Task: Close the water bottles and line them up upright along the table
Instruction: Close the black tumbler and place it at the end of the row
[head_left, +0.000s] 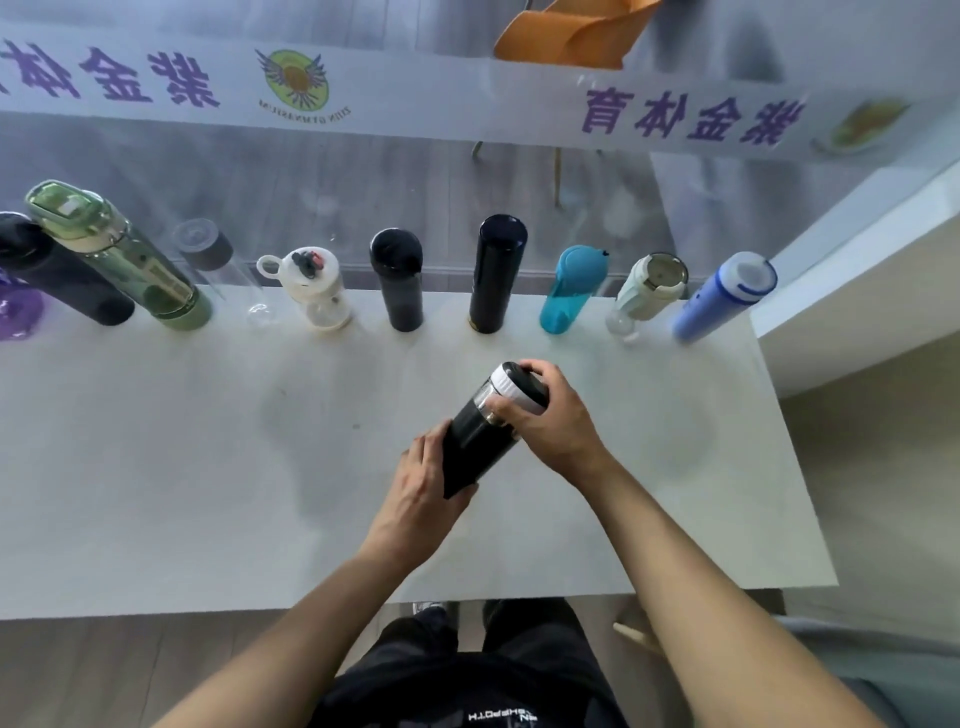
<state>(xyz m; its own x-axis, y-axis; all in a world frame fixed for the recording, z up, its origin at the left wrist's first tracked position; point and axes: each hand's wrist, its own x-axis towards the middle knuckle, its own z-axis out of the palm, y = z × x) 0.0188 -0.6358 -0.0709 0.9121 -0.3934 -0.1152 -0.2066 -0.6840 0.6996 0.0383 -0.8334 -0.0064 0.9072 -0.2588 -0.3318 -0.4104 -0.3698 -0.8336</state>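
Note:
I hold a black bottle (475, 441) tilted above the middle of the white table (182, 467). My left hand (426, 480) grips its lower body. My right hand (553, 415) wraps its white and black lid (511, 382). Along the table's far edge several bottles stand upright in a row: a green one (124, 260), a clear one with a dark band (218, 265), a white-lidded one (311, 286), a black one (397, 278), a tall dark navy one (496, 273), a teal one (571, 288), a pale green one (649, 291) and a blue one (722, 296).
At the far left stand a dark bottle (57, 275) and a purple object (18, 312), partly cut off. A glass wall with a printed banner (415, 98) runs behind the row. A white ledge (857, 270) adjoins the table at the right. An orange chair (566, 36) sits beyond the glass.

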